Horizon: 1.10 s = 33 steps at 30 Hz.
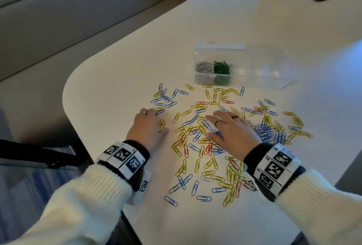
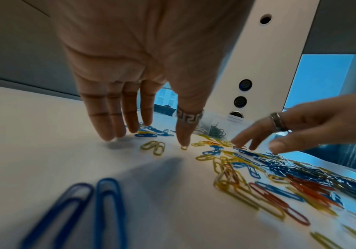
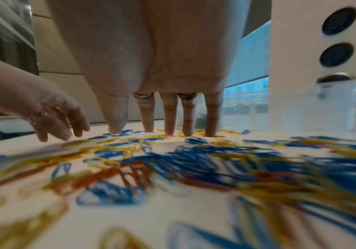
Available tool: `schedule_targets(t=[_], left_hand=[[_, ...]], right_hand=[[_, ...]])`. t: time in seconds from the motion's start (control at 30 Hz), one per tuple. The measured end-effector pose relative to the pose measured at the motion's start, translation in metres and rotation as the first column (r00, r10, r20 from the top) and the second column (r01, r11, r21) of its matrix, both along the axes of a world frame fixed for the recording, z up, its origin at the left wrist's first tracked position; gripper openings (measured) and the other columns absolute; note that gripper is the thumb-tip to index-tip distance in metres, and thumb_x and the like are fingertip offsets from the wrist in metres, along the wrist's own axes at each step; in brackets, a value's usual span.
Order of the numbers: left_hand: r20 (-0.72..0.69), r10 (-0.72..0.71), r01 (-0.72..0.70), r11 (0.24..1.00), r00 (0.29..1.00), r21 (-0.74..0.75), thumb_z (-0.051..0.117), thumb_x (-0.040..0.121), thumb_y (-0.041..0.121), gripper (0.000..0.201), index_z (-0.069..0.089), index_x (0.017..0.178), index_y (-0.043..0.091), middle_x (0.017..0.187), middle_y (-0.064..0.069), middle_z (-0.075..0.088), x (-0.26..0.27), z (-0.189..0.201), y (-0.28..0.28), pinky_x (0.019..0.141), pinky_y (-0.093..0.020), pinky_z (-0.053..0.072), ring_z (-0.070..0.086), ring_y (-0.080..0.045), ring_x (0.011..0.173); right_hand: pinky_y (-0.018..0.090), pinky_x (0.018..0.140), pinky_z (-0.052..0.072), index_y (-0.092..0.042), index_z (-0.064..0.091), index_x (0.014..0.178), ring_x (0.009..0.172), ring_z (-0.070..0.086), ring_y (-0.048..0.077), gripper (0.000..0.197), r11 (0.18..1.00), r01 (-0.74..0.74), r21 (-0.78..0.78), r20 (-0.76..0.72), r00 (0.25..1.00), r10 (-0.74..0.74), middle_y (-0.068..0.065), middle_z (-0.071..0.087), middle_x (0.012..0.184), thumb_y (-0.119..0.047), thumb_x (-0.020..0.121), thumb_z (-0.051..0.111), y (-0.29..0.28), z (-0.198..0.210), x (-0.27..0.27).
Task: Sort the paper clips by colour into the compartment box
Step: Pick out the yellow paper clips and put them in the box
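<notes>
A loose spread of blue, yellow and red paper clips (image 1: pixel 225 141) is lying flat across the near half of the white table (image 1: pixel 195 29), with one pale clip (image 1: pixel 206 178) sitting among them toward the near side. The clear compartment box (image 1: pixel 244 66) is standing at the far edge of the spread, apart from both hands; its left end is already holding grey-white clips (image 1: pixel 204 69) in one compartment and green clips (image 1: pixel 222 68) in the next, while the compartments to the right are looking empty.

The left hand (image 1: pixel 148 127) is being held over the left fringe of the spread with fingers straight and pointing down, the tips touching or nearly touching the table beside a few yellow clips (image 2: pixel 155 147); nothing is being gripped. The right hand (image 1: pixel 233 129) is being laid over the middle of the spread with fingers extended and slightly fanned, the fingertips (image 3: pixel 169 129) coming down onto the clips, and nothing is being pinched there either.

The clips are being judged as very light, stiff coated wire, likely to slide on the smooth tabletop and to hook into one another where they are heaped, as in the blue tangle (image 1: pixel 265 131) to the right. A clip lying flat is probably best dragged clear by a fingertip and pinched by its rounded end, or one colour raked together and gathered into a small bunch.
</notes>
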State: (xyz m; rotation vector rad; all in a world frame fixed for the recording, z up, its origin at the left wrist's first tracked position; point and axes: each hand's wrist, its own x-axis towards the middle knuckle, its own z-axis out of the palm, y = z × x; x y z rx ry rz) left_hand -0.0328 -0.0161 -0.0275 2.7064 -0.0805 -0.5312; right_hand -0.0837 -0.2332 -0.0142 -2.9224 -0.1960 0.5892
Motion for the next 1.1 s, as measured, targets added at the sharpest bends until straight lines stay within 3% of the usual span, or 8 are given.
schedule_targets(t=[0.47, 0.6, 0.7, 0.77, 0.83, 0.97, 1.03, 1.1], left_hand=[[-0.003, 0.003, -0.003, 0.998, 1.000, -0.060, 0.052, 0.092, 0.011, 0.022, 0.054, 0.112, 0.003, 0.113, -0.015, 0.060, 0.015, -0.019, -0.010, 0.093, -0.033, 0.041, 0.053, -0.028, 0.109], [-0.035, -0.044, 0.042, 0.998, 0.998, -0.055, 0.047, 0.093, 0.009, 0.024, 0.049, 0.116, 0.004, 0.114, -0.014, 0.057, 0.013, -0.016, -0.009, 0.093, -0.031, 0.040, 0.051, -0.028, 0.110], [-0.112, -0.009, -0.014, 0.978, 0.994, -0.206, 0.044, 0.092, 0.003, 0.021, 0.054, 0.111, 0.005, 0.099, -0.007, 0.054, 0.014, -0.005, -0.005, 0.077, -0.022, 0.037, 0.050, -0.020, 0.090], [-0.300, 0.072, -0.216, 0.848, 0.951, -0.484, 0.044, 0.093, -0.003, 0.017, 0.058, 0.098, 0.005, 0.088, -0.005, 0.053, 0.014, 0.004, -0.003, 0.068, -0.022, 0.045, 0.050, -0.014, 0.074], [-0.567, 0.124, -0.534, 0.543, 0.814, -0.648, 0.042, 0.094, -0.004, 0.020, 0.058, 0.085, 0.005, 0.074, -0.005, 0.051, 0.015, 0.014, -0.005, 0.060, -0.020, 0.054, 0.050, -0.012, 0.063], [-0.804, 0.065, -0.801, 0.161, 0.592, -0.577, 0.031, 0.093, -0.002, 0.030, 0.052, 0.073, 0.006, 0.069, -0.008, 0.050, 0.024, 0.019, -0.003, 0.048, -0.020, 0.051, 0.048, -0.016, 0.058], [-0.818, 0.072, -0.812, 0.197, 0.571, -0.550, 0.028, 0.091, 0.002, 0.030, 0.048, 0.070, 0.009, 0.064, -0.005, 0.048, 0.026, 0.017, -0.005, 0.046, -0.020, 0.044, 0.044, -0.014, 0.053], [-0.781, 0.146, -0.774, 0.332, 0.608, -0.540, 0.029, 0.092, 0.007, 0.030, 0.047, 0.068, 0.011, 0.059, -0.002, 0.038, 0.028, 0.013, -0.013, 0.044, -0.020, 0.033, 0.035, -0.013, 0.050]], right_hand=[[0.042, 0.094, 0.045, -0.020, 0.058, 0.086, 0.098, 0.056, 0.020, 0.006, 0.959, 0.136, 0.249, -0.084, 0.989, -0.118, 0.001, 0.057, 0.101, -0.025, 0.088, 0.060, 0.048, -0.017, 0.087], [0.043, 0.094, 0.043, -0.010, 0.056, 0.103, 0.103, 0.051, 0.024, 0.022, 0.995, -0.001, 0.097, -0.072, 0.997, 0.008, 0.008, 0.052, 0.109, -0.028, 0.095, 0.047, 0.049, -0.017, 0.084], [0.031, 0.081, 0.047, -0.005, 0.051, 0.100, 0.082, 0.052, 0.015, 0.019, 0.950, -0.014, 0.311, -0.010, 1.000, 0.018, 0.005, 0.054, 0.093, -0.022, 0.097, 0.042, 0.043, -0.010, 0.074], [0.019, 0.067, 0.045, -0.009, 0.049, 0.096, 0.068, 0.049, 0.007, 0.008, 0.812, 0.133, 0.568, -0.072, 0.991, -0.112, -0.003, 0.051, 0.078, -0.017, 0.095, 0.046, 0.035, -0.004, 0.067], [0.014, 0.063, 0.045, -0.015, 0.050, 0.101, 0.067, 0.050, 0.006, 0.007, 0.608, 0.298, 0.736, -0.222, 0.954, -0.200, -0.003, 0.053, 0.078, -0.013, 0.095, 0.048, 0.027, 0.001, 0.058], [0.018, 0.051, 0.039, -0.012, 0.053, 0.096, 0.059, 0.045, 0.008, 0.020, 0.277, 0.557, 0.783, -0.523, 0.830, -0.194, 0.002, 0.051, 0.075, -0.001, 0.096, 0.037, 0.019, -0.003, 0.048], [0.019, 0.049, 0.031, -0.012, 0.051, 0.089, 0.055, 0.037, 0.009, 0.025, 0.349, 0.564, 0.748, -0.519, 0.825, -0.222, 0.001, 0.044, 0.071, -0.004, 0.097, 0.030, 0.018, -0.009, 0.049], [0.019, 0.054, 0.033, -0.014, 0.054, 0.090, 0.062, 0.043, 0.011, 0.026, 0.615, 0.454, 0.645, -0.392, 0.887, -0.245, -0.001, 0.048, 0.075, -0.018, 0.100, 0.030, 0.019, -0.014, 0.049]])
